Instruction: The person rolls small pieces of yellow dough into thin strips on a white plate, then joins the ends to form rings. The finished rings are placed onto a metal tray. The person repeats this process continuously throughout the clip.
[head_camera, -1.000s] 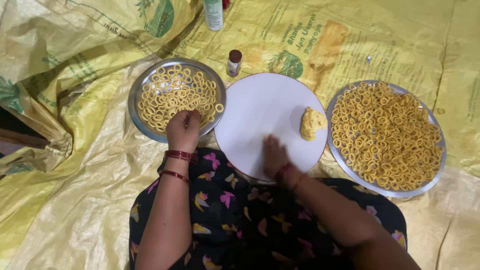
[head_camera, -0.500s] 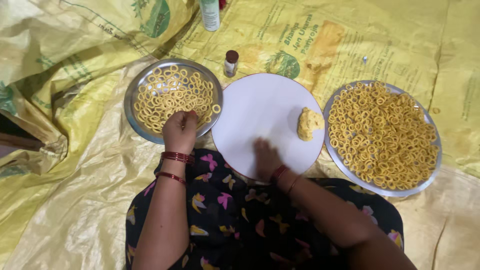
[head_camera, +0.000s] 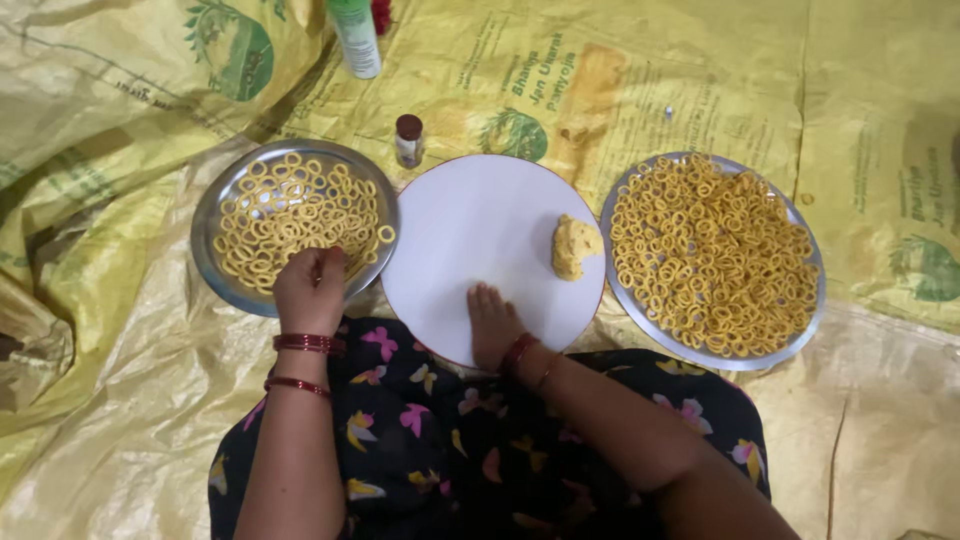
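My left hand (head_camera: 310, 288) rests with curled fingers at the near rim of a steel plate (head_camera: 215, 262) that holds several pale dough rings (head_camera: 295, 215). Whether a ring is between its fingers is hidden. My right hand (head_camera: 492, 325) lies flat, palm down, on the near part of a round white board (head_camera: 480, 225). A lump of yellow dough (head_camera: 575, 247) sits on the board's right side, apart from that hand. Both wrists wear red bangles.
A larger steel plate (head_camera: 812, 300) heaped with yellow dough rings (head_camera: 715, 255) stands to the right. A small brown-capped bottle (head_camera: 408, 140) and a green-and-white bottle (head_camera: 355, 38) stand behind the board. Yellow plastic sheeting (head_camera: 120, 400) covers the floor, crumpled at the left.
The view has shifted slightly. Both hands stay where they were, the left at the plate's rim and the right flat on the board.
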